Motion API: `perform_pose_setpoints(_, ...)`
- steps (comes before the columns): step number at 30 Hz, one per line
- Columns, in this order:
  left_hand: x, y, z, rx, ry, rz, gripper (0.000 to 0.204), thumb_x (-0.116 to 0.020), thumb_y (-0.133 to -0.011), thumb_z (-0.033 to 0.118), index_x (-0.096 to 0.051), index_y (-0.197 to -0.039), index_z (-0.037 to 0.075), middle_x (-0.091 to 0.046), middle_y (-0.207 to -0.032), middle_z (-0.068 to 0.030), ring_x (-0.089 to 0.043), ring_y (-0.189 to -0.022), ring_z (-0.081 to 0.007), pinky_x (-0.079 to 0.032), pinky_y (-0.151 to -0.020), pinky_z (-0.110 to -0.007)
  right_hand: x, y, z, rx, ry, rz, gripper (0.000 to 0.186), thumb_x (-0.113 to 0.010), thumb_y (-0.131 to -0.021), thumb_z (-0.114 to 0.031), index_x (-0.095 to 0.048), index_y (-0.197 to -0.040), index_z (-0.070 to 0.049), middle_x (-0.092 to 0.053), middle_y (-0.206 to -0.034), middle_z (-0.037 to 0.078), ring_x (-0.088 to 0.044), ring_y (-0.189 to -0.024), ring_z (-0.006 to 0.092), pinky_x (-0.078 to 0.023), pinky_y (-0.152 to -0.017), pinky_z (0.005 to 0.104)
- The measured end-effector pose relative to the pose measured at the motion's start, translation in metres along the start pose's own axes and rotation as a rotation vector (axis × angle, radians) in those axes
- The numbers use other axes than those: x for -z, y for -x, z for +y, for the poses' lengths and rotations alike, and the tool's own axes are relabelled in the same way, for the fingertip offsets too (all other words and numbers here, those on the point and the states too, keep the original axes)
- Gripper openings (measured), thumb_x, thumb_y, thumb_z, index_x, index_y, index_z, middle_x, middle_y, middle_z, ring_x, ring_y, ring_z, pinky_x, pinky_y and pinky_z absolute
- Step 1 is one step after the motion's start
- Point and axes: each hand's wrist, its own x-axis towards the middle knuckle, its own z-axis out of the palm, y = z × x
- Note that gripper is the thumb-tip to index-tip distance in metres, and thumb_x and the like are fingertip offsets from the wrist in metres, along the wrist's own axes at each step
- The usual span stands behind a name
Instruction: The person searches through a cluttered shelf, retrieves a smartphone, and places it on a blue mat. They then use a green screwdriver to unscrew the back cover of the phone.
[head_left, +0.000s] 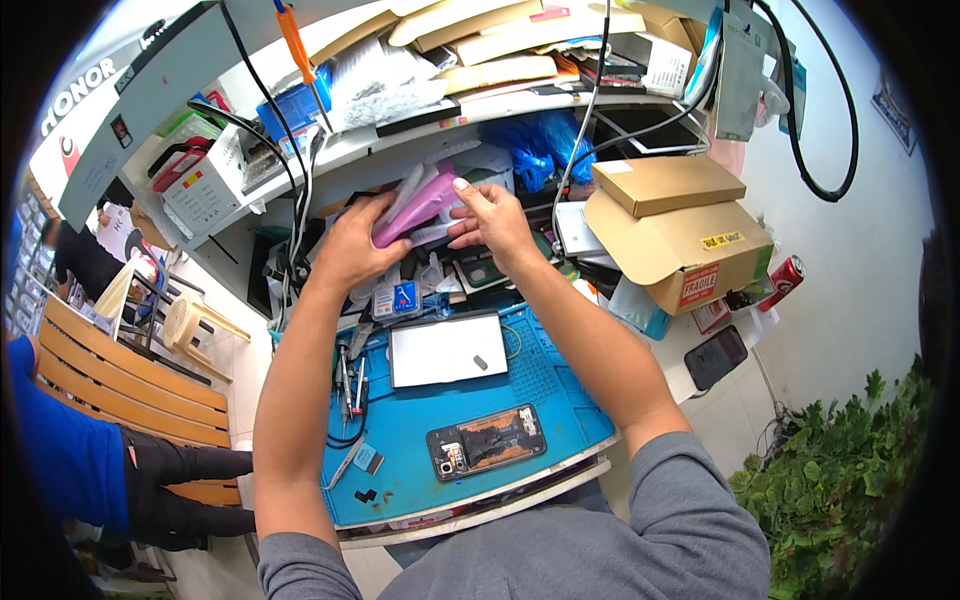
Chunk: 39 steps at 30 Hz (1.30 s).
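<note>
My left hand (362, 238) holds a pink plastic package (420, 200) with whitish wrappings beside it, amid the clutter under the shelf. My right hand (492, 225) is at the package's right end, thumb by its edge and fingers loosely bent and apart. Below them, a clear parts box (397, 300) with blue contents lies among loose items. On the blue repair mat (565, 425) are a white pad (440, 350) bearing a small dark piece, an opened phone (485, 443), several screwdrivers (348, 380) and small dark parts (365, 496).
Cardboard boxes (665, 250), a red can (782, 283) and a phone (716, 357) stand or lie at right, near leafy plants (830, 480). Cables hang from the crowded shelf (400, 120). At left, a person in blue (70, 450) is by a wooden bench (130, 380); another in black sits beyond.
</note>
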Motion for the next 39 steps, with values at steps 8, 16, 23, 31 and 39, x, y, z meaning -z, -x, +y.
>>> perform_pose_setpoints(8,0.008,0.009,-0.007,0.023,0.152,-0.04,0.081,-0.091,-0.087,0.057,-0.073,-0.15,0.008,-0.068,-0.148,-0.0207,-0.068,-0.136,-0.0409,-0.054,-0.115,-0.048,-0.038,-0.016,0.027,-0.098,-0.309,0.018,0.042,-0.059,-0.118,-0.037,-0.065,-0.138,0.0,-0.078,-0.12,0.016,-0.082,-0.099,0.0302,-0.072,-0.079,0.0456)
perform_pose_setpoints(16,0.004,0.012,0.036,-0.162,-0.097,0.047,0.084,-0.091,-0.087,0.061,-0.068,-0.159,0.024,-0.056,-0.164,-0.0225,-0.053,-0.152,-0.0441,-0.047,-0.125,-0.052,-0.034,0.01,0.067,0.176,-0.315,0.17,0.027,-0.059,-0.114,-0.02,-0.07,-0.132,-0.003,-0.078,-0.116,0.009,-0.08,-0.092,0.0191,-0.068,-0.072,0.0335)
perform_pose_setpoints(23,0.01,0.026,0.076,-0.241,0.126,0.028,0.075,-0.091,-0.093,0.04,-0.066,-0.16,0.018,-0.064,-0.159,-0.0167,-0.062,-0.144,-0.0407,-0.05,-0.122,-0.05,-0.048,0.064,0.03,-0.064,-0.736,-0.041,0.037,-0.065,-0.108,-0.034,-0.07,-0.135,-0.01,-0.075,-0.123,0.006,-0.076,-0.108,0.0195,-0.065,-0.082,0.0369)
perform_pose_setpoints(31,0.024,0.021,0.084,-0.153,0.256,0.161,0.045,-0.084,-0.099,0.019,-0.077,-0.142,0.009,-0.078,-0.134,-0.0188,-0.075,-0.122,-0.038,-0.058,-0.104,-0.044,-0.055,0.07,0.03,0.076,-0.615,-0.056,0.026,-0.066,-0.11,-0.023,-0.073,-0.131,-0.008,-0.078,-0.121,0.007,-0.077,-0.108,0.0205,-0.064,-0.094,0.0373)
perform_pose_setpoints(39,0.049,0.03,0.082,-0.249,-0.014,0.398,0.045,-0.075,-0.105,0.008,-0.071,-0.149,0.011,-0.08,-0.121,-0.0199,-0.076,-0.104,-0.0409,-0.06,-0.094,-0.048,-0.011,0.068,0.036,-0.061,-0.652,0.191,0.023,-0.067,-0.103,-0.019,-0.071,-0.122,-0.006,-0.079,-0.114,0.009,-0.079,-0.107,0.0253,-0.062,-0.101,0.0424)
